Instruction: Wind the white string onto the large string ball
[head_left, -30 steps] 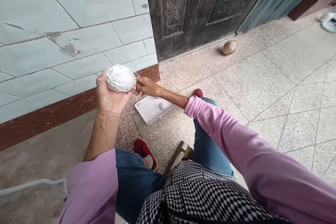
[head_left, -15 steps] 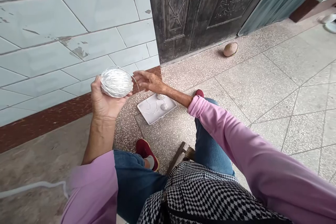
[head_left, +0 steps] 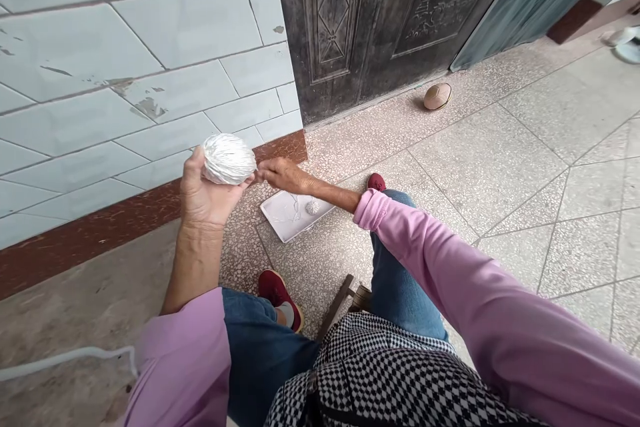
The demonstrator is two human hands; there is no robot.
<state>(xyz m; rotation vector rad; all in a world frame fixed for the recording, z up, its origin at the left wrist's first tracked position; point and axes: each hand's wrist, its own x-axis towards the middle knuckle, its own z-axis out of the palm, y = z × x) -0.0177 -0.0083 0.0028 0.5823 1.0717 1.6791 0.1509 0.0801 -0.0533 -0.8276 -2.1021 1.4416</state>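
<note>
A large ball of white string [head_left: 229, 159] is cupped in my left hand [head_left: 206, 200], with the thumb up along its left side and the fingers beneath it. My right hand [head_left: 286, 175] is closed at the ball's right side, its fingertips pinched together beside the string. The strand between those fingertips is too fine to make out clearly. Below, on the floor, lies a pale shallow tray [head_left: 284, 232] holding a small white ball [head_left: 313, 207] and loose strands. My right forearm covers part of the tray.
A tiled wall [head_left: 150, 53] rises at the left, next to a dark carved door [head_left: 370, 27]. On the step by the door lies a round tan object [head_left: 437, 97]. A wooden piece [head_left: 336, 303] shows between my legs. A white cord [head_left: 65, 363] hangs at lower left.
My right hand has moved down and its spread fingers have closed together by the ball. The strand that arced over the ball no longer shows. The ball has shifted slightly right.
</note>
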